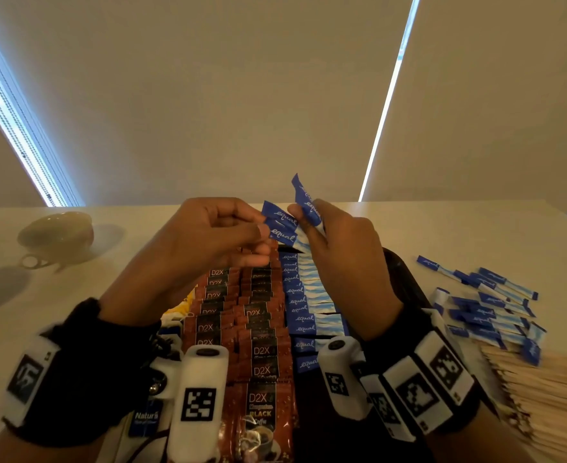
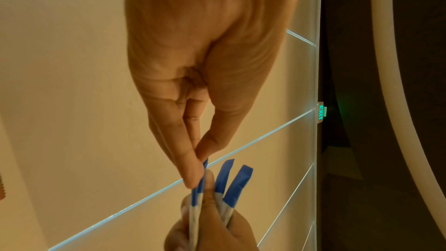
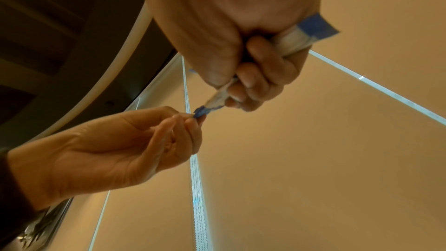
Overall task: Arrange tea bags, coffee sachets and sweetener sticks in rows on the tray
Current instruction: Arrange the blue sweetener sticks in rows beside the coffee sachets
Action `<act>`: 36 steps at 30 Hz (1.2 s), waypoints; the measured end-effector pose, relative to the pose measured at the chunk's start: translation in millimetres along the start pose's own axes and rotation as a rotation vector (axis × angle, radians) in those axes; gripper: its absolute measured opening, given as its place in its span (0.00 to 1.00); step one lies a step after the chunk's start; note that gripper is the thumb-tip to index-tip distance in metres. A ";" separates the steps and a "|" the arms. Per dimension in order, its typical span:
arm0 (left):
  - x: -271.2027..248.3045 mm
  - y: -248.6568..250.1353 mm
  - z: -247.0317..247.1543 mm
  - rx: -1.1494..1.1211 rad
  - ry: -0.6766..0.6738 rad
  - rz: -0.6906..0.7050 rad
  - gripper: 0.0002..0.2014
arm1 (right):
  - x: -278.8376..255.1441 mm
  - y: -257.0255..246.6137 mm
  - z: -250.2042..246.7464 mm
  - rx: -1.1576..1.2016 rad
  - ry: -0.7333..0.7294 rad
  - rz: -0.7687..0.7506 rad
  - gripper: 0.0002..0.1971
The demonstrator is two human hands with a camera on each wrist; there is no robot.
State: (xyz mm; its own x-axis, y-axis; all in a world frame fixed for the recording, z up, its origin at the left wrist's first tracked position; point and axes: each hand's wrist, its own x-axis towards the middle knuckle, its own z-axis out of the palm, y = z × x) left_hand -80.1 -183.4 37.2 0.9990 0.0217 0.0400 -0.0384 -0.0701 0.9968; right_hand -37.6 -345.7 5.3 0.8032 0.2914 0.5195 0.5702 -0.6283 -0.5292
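Both hands are raised above the dark tray (image 1: 406, 279). My right hand (image 1: 335, 248) grips a small bunch of blue-and-white sweetener sticks (image 1: 304, 202), also seen in the left wrist view (image 2: 231, 184) and the right wrist view (image 3: 311, 30). My left hand (image 1: 222, 232) pinches the blue end of one stick (image 1: 280, 227) from that bunch between thumb and fingertips (image 2: 193, 175); the pinched stick shows as well in the right wrist view (image 3: 212, 105). On the tray lie two rows of brown coffee sachets (image 1: 262, 329) and a row of sweetener sticks (image 1: 304, 305). Tea bags (image 1: 175, 315) are mostly hidden under my left wrist.
A loose pile of sweetener sticks (image 1: 489, 305) lies on the white table right of the tray. Wooden stirrers (image 1: 539, 396) are heaped at the near right. A cream teacup (image 1: 56, 232) stands at the far left.
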 end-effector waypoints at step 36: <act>-0.7 1.2 -11.3 0.009 0.146 0.203 0.11 | -3.9 6.7 -54.2 0.463 -0.179 0.321 0.11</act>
State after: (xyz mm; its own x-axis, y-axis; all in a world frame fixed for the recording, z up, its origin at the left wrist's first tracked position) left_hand -81.1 -172.3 39.2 0.9568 0.1500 0.2492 -0.2367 -0.0960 0.9668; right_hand -46.2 -390.1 36.0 0.9416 0.2811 0.1855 0.2777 -0.3364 -0.8998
